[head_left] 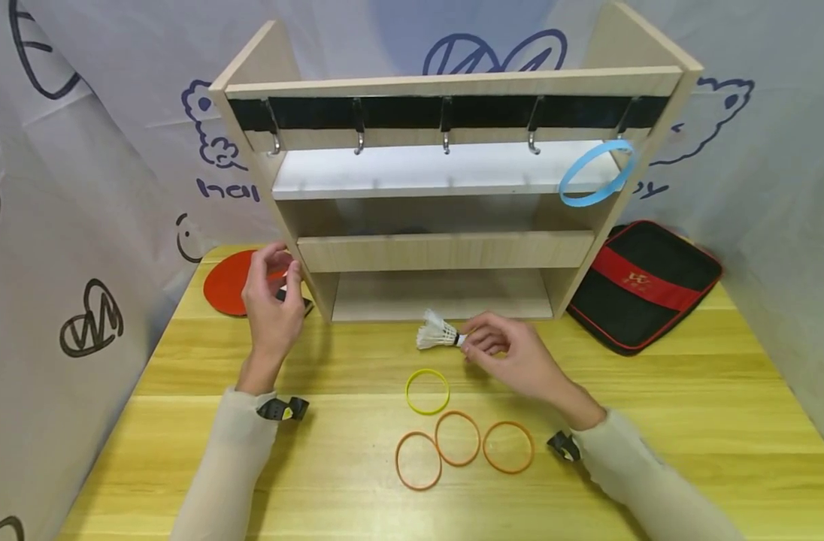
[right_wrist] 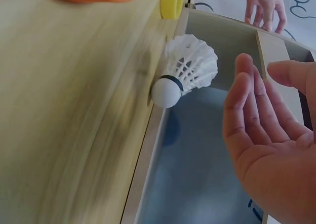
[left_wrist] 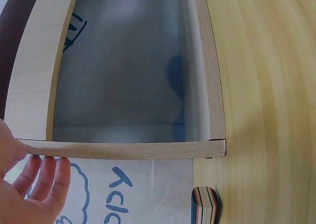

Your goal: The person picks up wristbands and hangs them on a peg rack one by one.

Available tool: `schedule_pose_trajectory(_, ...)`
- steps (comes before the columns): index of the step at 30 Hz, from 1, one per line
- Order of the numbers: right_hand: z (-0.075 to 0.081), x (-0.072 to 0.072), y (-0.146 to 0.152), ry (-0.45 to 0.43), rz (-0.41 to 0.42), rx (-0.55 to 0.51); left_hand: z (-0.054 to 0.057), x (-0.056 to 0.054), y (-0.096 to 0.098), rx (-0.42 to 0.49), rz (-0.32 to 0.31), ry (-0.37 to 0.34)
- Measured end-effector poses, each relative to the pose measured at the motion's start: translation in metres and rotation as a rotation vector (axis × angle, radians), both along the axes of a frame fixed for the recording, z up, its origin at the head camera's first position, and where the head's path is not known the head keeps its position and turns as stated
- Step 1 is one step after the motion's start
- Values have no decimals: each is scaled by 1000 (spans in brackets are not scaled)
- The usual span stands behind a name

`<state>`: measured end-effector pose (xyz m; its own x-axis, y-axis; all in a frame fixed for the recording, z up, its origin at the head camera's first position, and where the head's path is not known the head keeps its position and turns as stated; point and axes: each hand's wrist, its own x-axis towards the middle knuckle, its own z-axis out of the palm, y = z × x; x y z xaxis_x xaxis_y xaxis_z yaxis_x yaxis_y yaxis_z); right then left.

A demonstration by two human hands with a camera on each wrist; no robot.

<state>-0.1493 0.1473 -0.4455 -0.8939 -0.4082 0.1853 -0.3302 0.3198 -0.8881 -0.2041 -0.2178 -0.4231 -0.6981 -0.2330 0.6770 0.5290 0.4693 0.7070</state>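
Observation:
My left hand (head_left: 274, 297) is at the left side panel (left_wrist: 128, 150) of a wooden hook rack (head_left: 446, 252), fingers loosely bent. In the left wrist view its fingertips are right at the panel's outer side, thumb by the front edge. A white feather shuttlecock (right_wrist: 190, 63) lies on the table before the rack's base, its cork (right_wrist: 166, 93) toward my right hand (head_left: 510, 353). In the right wrist view that hand is apart from the shuttlecock, thumb and fingers spread with nothing between them.
A blue ring (head_left: 568, 188) hangs at the rightmost hook. On the table lie a yellow ring (head_left: 407, 391) and three orange rings (head_left: 419, 488). A red table tennis bat (head_left: 228, 284) lies left of the rack; a black and red case (head_left: 645, 289) leans at its right.

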Motion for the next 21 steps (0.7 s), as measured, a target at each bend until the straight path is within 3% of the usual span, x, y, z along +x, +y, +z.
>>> schedule_pose_trajectory(11,-1,-3,-9,-47,99,188,2,0,0,0,-5,-15)
schedule_pose_trajectory(21,-3,-4,-22,-25,204,293,1,1,2,5,20,-27)
